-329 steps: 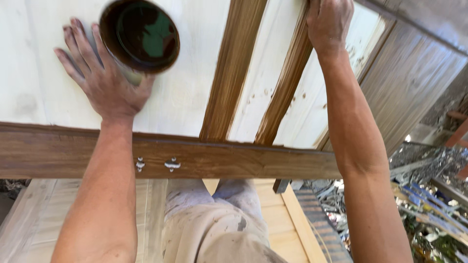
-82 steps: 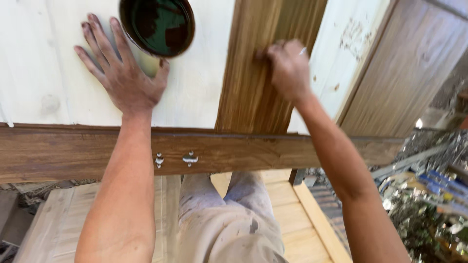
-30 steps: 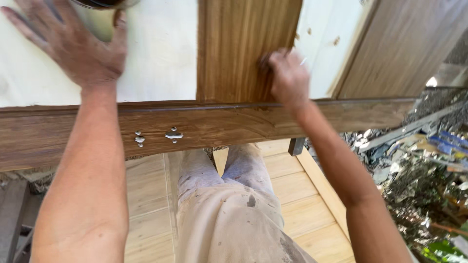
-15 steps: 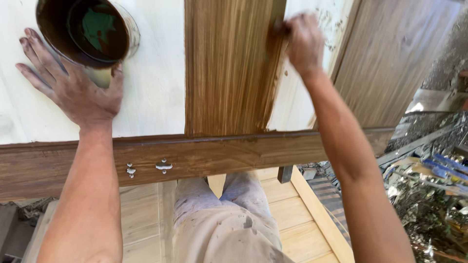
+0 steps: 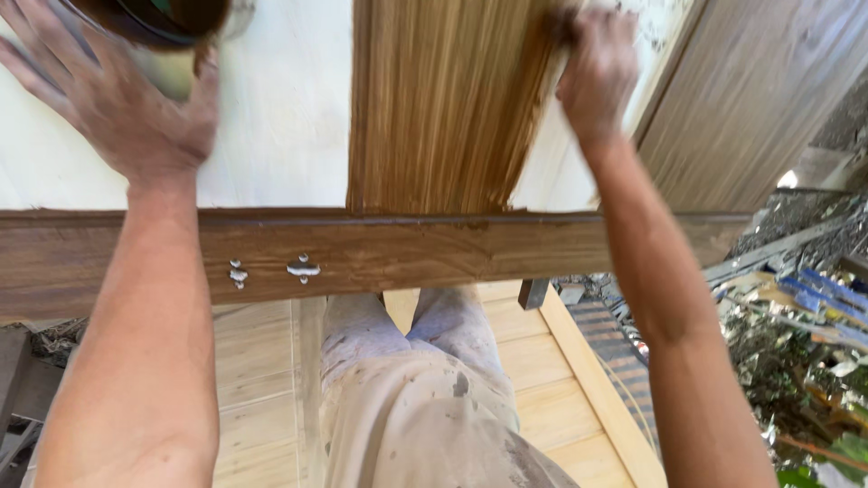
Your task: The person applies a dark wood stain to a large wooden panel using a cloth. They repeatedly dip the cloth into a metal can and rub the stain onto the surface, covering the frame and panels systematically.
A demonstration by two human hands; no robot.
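A pale unfinished wooden panel lies flat before me, with a wide brown stained band running up its middle. My left hand rests spread on the pale wood at the upper left, fingers apart, beside a round can of dark stain at the top edge. My right hand is closed on a small applicator, mostly hidden, pressed against the right edge of the stained band. A dark brown stained rail crosses the panel's near edge.
Two pale filler patches mark the rail. My paint-spattered trousers show below it, over light wooden boards. A grey-brown wooden panel leans at the right. Scrap and rubble lie at the lower right.
The stained band has grown wider over the frames. My right hand has moved with the applicator along the band's right edge. My left hand stays by the can; the view has shifted.
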